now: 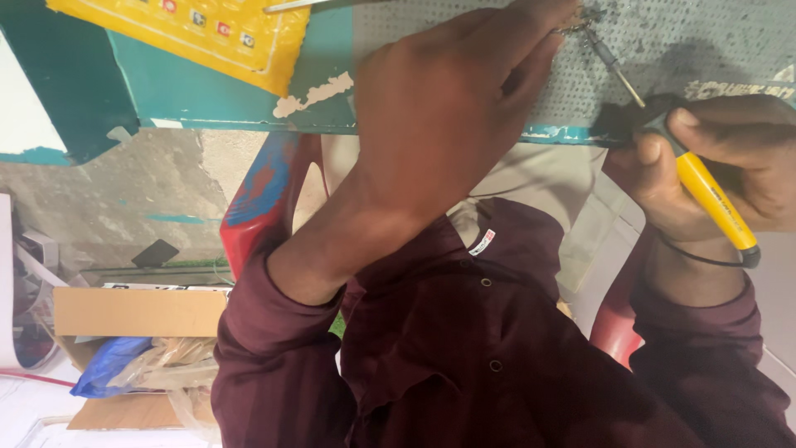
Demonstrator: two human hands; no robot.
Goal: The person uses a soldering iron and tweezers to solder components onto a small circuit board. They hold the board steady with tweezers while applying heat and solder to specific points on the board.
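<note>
A yellow package (199, 31) with small coloured squares on it lies at the top left, on the green table. A brown cardboard box (139, 313) sits at the lower left, with a blue plastic bag (106, 365) poking out of it. A small white label (482, 242) with red sits on the dark red shirt.

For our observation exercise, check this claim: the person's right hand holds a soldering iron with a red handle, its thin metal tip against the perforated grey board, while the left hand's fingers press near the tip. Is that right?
Not quite. In the head view the soldering iron in the right hand has a yellow handle, not red. Its thin metal tip does meet the perforated grey board, with the left hand by the tip.
</note>
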